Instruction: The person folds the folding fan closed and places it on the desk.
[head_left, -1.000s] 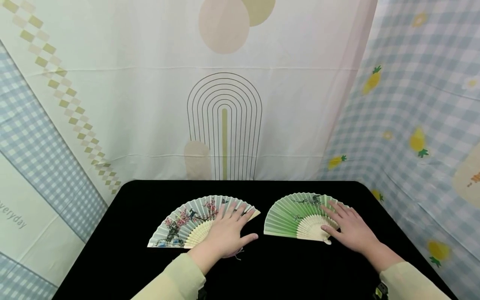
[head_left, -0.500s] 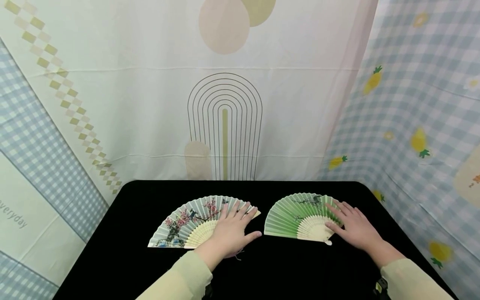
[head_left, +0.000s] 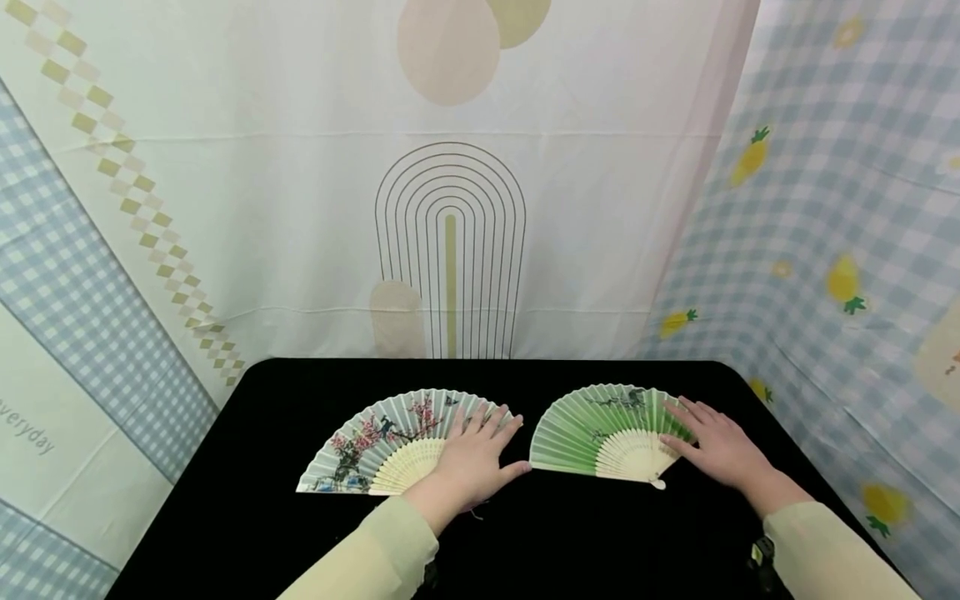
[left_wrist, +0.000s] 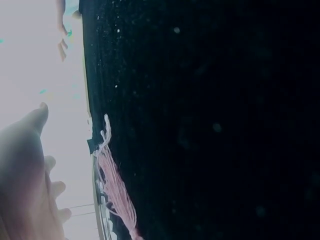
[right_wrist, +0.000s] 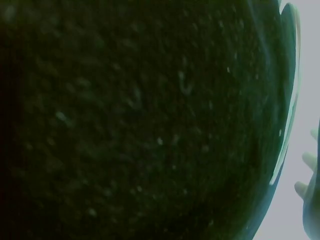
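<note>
An unfolded white folding fan (head_left: 360,446) with pink blossoms and a bird lies on the left of the table. Over its right part my left hand (head_left: 472,462) is spread with straight fingers, hiding much of the ribs' pivot. A pink tassel (left_wrist: 117,190) shows below that hand in the left wrist view. To the right lies an unfolded green folding fan (head_left: 573,437) with pale ribs. My right hand (head_left: 723,446), fingers extended, covers its right edge. Whether either hand touches its fan I cannot tell. Neither hand holds anything.
The fans lie side by side on a black-covered table (head_left: 570,542), a narrow gap between them. A white patterned curtain (head_left: 300,208) hangs behind the table's far edge. Blue checked cloth (head_left: 810,208) hangs at the right side.
Both hands have shifted slightly to the right over the fans, uncovering a little more of the blossom fan's ribs and the green fan. The fans stay in place.
</note>
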